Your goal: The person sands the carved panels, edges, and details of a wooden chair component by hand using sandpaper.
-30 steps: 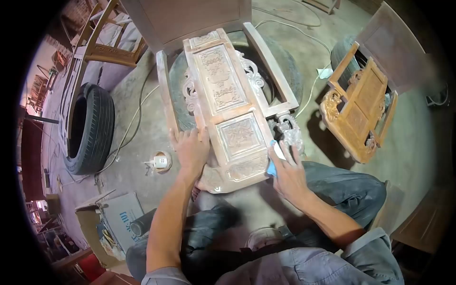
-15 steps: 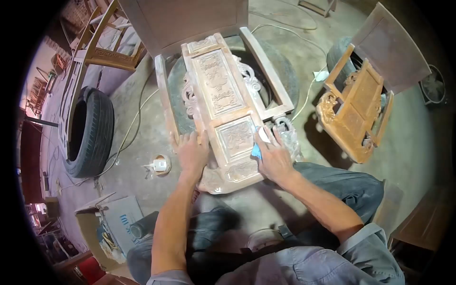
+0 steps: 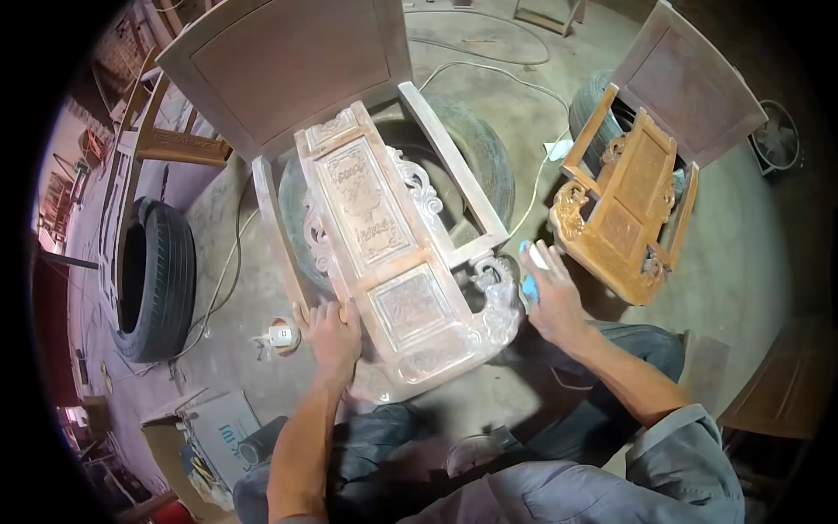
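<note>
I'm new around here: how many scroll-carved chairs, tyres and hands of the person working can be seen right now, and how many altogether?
Scroll-carved chairs: 2 (pale chair, golden-brown chair)
Tyres: 3 (left tyre, middle tyre, right tyre, the last two partly hidden)
Hands: 2 (left hand, right hand)
Total: 7

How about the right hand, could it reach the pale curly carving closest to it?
Probably yes: the right hand is just beside the curly carving, and nothing seems to stand between them. It holds a blue-and-white thing, though, so that might touch first.
</note>
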Available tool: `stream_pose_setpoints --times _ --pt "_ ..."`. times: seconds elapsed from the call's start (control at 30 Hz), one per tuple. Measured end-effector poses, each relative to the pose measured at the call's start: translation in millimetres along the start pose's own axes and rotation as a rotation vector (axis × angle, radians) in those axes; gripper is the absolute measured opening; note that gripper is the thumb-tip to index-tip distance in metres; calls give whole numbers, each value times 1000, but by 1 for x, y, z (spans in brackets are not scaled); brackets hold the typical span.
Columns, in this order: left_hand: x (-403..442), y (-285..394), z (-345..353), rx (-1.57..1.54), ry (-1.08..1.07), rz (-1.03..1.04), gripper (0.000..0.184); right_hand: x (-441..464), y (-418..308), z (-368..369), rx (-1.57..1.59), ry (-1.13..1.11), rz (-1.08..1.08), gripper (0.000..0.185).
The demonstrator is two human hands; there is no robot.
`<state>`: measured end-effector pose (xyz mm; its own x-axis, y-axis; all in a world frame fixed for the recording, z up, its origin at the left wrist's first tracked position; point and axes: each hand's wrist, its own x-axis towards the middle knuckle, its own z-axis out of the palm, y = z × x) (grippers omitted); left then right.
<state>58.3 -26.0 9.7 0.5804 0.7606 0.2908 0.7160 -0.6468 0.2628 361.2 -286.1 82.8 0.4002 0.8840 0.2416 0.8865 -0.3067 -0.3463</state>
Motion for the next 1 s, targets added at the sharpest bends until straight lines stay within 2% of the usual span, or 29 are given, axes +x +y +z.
stream_pose_setpoints --times 0.07,0.17,0.3,0.33,0.43,0.47,0.6,0.7,0.8,0.83,0.87,0.97,1.0 --pt "-3 0 0 -19 18 16 33 8 6 24 10 -8 -50 67" --pt "2 -4 2 -25 38 31 32 41 6 56 -71 -54 14 70" --pt "6 1 2 -44 9 30 30 19 18 33 99 -81 41 77" --pt "4 1 2 -21 1 29 30 20 19 31 16 -84 72 79" --pt "6 -2 1 -3 7 42 29 58 15 40 86 42 18 81" --pt "3 -1 1 -15 7 47 29 65 18 60 -22 -29 80 81" --pt "6 -4 0 9 -54 50 30 52 23 48 -99 -113 -89 77" --pt "6 -2 -2 -20 -46 72 30 87 18 58 -98 -197 49 75" --pt "10 -12 1 -39 4 153 31 93 24 53 -72 -94 -12 71" --pt "8 -11 -6 -67 -77 123 31 79 18 53 -47 -86 -34 70" --pt "15 -9 -8 -99 -128 93 32 67 10 36 -76 -45 -148 71" --pt "13 -14 3 -80 -7 121 35 11 15 15 147 -193 -62 68" --pt "13 -13 3 -82 -6 110 35 4 3 11 319 -158 17 67"
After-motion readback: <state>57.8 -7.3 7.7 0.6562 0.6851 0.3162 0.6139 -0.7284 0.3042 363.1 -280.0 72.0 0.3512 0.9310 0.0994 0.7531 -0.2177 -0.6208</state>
